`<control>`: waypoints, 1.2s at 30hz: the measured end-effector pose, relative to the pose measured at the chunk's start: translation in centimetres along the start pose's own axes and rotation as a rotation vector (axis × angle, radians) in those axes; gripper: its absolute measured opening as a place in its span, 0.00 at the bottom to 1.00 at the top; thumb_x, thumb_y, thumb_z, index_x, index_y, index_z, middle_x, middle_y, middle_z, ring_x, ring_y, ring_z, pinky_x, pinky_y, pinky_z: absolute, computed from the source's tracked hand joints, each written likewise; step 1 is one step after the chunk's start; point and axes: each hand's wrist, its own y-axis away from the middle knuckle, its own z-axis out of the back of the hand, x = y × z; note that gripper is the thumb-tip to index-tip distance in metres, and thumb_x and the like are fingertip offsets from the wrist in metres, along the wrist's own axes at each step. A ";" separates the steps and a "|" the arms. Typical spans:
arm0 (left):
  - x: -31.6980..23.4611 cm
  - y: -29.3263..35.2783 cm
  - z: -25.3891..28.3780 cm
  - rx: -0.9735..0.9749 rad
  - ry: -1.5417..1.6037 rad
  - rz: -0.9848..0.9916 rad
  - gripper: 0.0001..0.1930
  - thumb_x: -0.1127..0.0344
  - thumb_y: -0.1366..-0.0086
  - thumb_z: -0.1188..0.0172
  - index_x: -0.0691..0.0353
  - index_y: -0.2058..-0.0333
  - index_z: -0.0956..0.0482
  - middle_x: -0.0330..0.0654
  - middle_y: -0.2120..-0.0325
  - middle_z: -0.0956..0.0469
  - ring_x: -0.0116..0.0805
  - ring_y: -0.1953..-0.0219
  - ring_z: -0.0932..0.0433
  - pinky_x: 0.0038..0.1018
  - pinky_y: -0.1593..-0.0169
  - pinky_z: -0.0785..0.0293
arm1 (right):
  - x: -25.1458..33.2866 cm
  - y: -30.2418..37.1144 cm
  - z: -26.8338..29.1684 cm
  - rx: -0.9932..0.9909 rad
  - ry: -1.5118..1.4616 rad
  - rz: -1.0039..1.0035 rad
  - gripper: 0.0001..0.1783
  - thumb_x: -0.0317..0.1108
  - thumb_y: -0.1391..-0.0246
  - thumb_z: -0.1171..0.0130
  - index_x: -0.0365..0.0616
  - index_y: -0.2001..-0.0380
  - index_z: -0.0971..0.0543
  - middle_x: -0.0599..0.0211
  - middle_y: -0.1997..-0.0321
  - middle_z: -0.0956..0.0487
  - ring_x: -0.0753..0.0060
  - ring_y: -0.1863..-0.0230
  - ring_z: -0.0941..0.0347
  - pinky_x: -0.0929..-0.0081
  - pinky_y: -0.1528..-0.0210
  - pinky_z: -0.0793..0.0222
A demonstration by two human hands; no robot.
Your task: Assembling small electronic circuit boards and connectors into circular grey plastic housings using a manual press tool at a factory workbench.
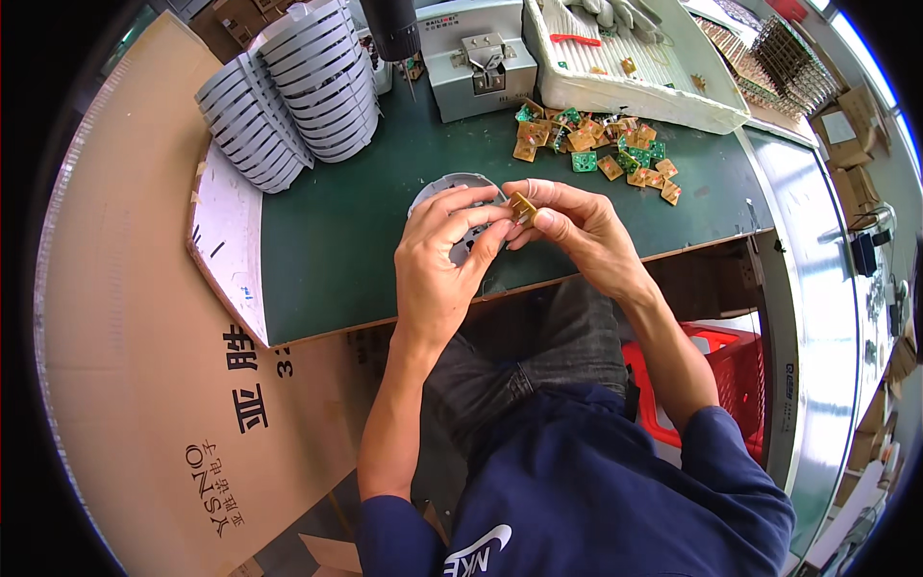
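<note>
Between the fingertips of my right hand [588,231] is a small tan circuit board [523,207], pinched by thumb and fingers and tilted above the table. My left hand [437,245] comes in from the other side, its thumb and fingertips closed together right at the board's edge. Whatever those left fingertips grip is too small to make out. Under and behind the left hand lies a round grey plastic housing [450,182] on the green tabletop [332,240]; the hand covers much of it.
Loose tan and green circuit boards [585,162] lie piled behind my right hand. Beyond them stands a white foam tray [654,101] with gloves [620,13]. A grey metal box [481,82], a dark electric screwdriver [392,34] and stacked grey housings [322,91] line the back.
</note>
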 end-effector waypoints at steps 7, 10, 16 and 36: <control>-0.3 0.7 -1.1 -0.116 0.160 0.136 0.06 0.72 0.38 0.30 0.62 0.61 0.14 0.40 0.58 0.13 0.38 0.53 0.17 0.34 0.47 0.22 | 0.2 0.3 -1.7 -0.058 0.149 0.016 0.24 0.31 0.31 0.41 0.32 0.36 0.27 0.63 0.47 0.18 0.75 0.51 0.21 0.73 0.42 0.25; 0.2 1.2 -1.0 -0.120 0.222 0.202 0.09 0.71 0.38 0.29 0.63 0.59 0.15 0.41 0.57 0.14 0.39 0.51 0.18 0.34 0.46 0.23 | 0.2 0.1 -1.9 -0.051 0.223 0.022 0.23 0.29 0.31 0.42 0.33 0.35 0.27 0.64 0.47 0.19 0.77 0.51 0.23 0.74 0.41 0.27; 1.5 2.3 1.2 -0.136 0.049 0.174 0.36 0.54 0.41 0.24 0.67 0.39 0.27 0.54 0.40 0.28 0.52 0.39 0.28 0.40 0.37 0.29 | 2.1 -2.3 -1.7 -0.074 0.747 0.184 0.23 0.23 0.36 0.40 0.42 0.38 0.23 0.61 0.55 0.19 0.72 0.52 0.22 0.72 0.46 0.26; 2.1 2.5 0.6 0.012 -0.379 0.171 0.47 0.44 0.48 0.22 0.72 0.38 0.29 0.56 0.37 0.32 0.56 0.39 0.30 0.46 0.37 0.29 | -0.8 -8.0 -1.8 0.233 1.362 0.460 0.17 0.26 0.43 0.35 0.38 0.49 0.19 0.55 0.51 0.19 0.50 0.53 0.18 0.62 0.51 0.18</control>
